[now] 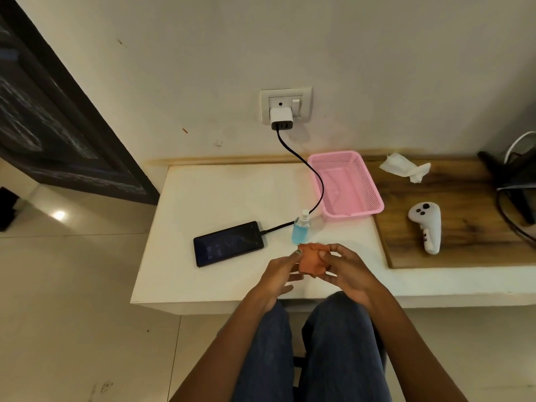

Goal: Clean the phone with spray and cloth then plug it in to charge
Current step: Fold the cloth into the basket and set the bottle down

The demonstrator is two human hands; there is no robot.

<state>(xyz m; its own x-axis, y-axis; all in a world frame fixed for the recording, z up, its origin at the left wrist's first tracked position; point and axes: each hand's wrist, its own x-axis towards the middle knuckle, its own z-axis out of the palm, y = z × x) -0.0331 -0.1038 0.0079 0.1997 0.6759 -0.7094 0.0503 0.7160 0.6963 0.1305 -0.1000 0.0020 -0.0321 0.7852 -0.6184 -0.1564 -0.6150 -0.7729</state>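
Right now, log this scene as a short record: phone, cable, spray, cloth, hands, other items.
phone: flat on the white table, screen lit, cable plugged in
cable: black, runs from the phone to the charger in the wall socket
spray bottle: upright, blue liquid, beside the phone, untouched
cloth: orange, bunched, held between both hands
left hand: gripping the cloth's left edge
right hand: gripping the cloth's right side
other: pink basket, white controller, crumpled tissue
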